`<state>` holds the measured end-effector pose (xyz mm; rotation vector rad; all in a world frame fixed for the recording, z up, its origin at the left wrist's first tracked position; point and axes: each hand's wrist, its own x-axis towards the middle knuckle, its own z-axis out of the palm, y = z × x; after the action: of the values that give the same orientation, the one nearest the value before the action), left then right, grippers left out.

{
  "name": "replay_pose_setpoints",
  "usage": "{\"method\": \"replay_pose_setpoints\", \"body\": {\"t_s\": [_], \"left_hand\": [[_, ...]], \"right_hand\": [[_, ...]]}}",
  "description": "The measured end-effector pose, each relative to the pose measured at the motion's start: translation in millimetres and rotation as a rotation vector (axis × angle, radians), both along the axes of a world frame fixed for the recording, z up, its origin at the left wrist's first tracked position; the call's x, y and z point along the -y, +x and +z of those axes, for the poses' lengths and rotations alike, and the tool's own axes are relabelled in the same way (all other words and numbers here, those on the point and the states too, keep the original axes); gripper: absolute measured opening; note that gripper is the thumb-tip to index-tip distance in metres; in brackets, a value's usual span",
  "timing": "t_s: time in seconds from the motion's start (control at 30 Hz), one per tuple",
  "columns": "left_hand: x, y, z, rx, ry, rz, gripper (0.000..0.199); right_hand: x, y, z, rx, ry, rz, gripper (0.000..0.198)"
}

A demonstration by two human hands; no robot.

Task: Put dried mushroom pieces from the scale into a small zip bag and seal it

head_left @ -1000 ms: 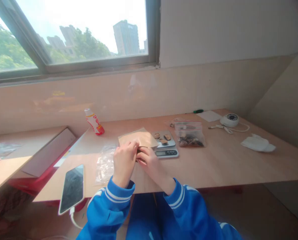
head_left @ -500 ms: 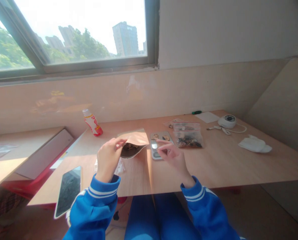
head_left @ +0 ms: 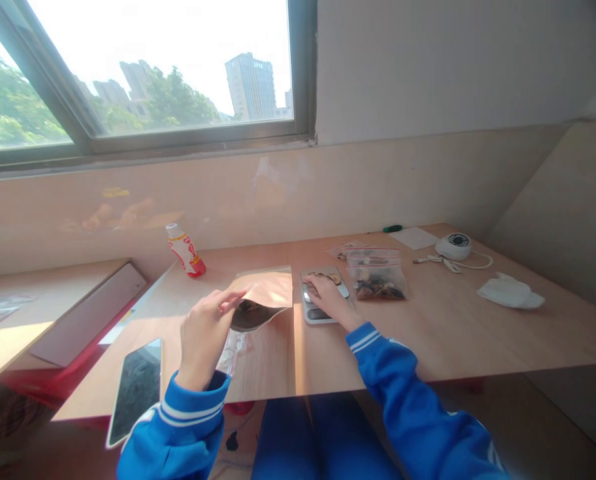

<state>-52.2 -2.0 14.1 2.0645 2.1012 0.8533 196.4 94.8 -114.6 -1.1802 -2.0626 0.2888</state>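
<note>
At the far left a phone (head_left: 137, 389) lies on the table (head_left: 453, 333). My left hand (head_left: 204, 333) pinches the upper edge of a brown paper pouch (head_left: 263, 297); its mouth is open and something dark shows inside. My right hand (head_left: 328, 300) rests on the small scale (head_left: 323, 293); whether its fingers are closed on anything, I cannot tell. Further right stands a clear bag (head_left: 377, 280) with dark pieces.

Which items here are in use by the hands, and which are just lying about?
In use: left hand holding open kraft pouch; right hand on kitchen scale; zip bag beside it.
Lying about: phone, drink bottle, tissue, white gadget.
</note>
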Motion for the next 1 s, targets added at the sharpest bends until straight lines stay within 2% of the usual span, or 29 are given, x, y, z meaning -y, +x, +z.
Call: {"method": "replay_pose_setpoints", "body": {"t_s": [0.13, 0.33, 0.47, 0.67, 1.0], "left_hand": [[0.3, 0.1, -1.4, -0.011, 0.004, -0.022, 0.026], [1.1, 0.5, -1.4, -0.032, 0.008, -0.019, 0.027], [1.1, -0.7, -2.8, -0.038, -0.012, -0.023, 0.026], [0.5, -1.5, -5.4, -0.038, -0.004, -0.036, 0.027], [1.6, -1.7, -9.6, -0.031, -0.010, -0.049, 0.027]], "right_hand": [[-1.6, 2.7, -7.5, 0.111, 0.042, -0.082, 0.047], [3.1, 11.1, -18.0, 0.189, 0.073, -0.125, 0.050], [8.7, 18.9, -18.5, 0.156, 0.078, -0.160, 0.051], [14.7, 25.8, -12.8, 0.048, 0.089, -0.183, 0.033], [21.4, 36.4, -22.0, -0.004, 0.121, -0.215, 0.045]]}}
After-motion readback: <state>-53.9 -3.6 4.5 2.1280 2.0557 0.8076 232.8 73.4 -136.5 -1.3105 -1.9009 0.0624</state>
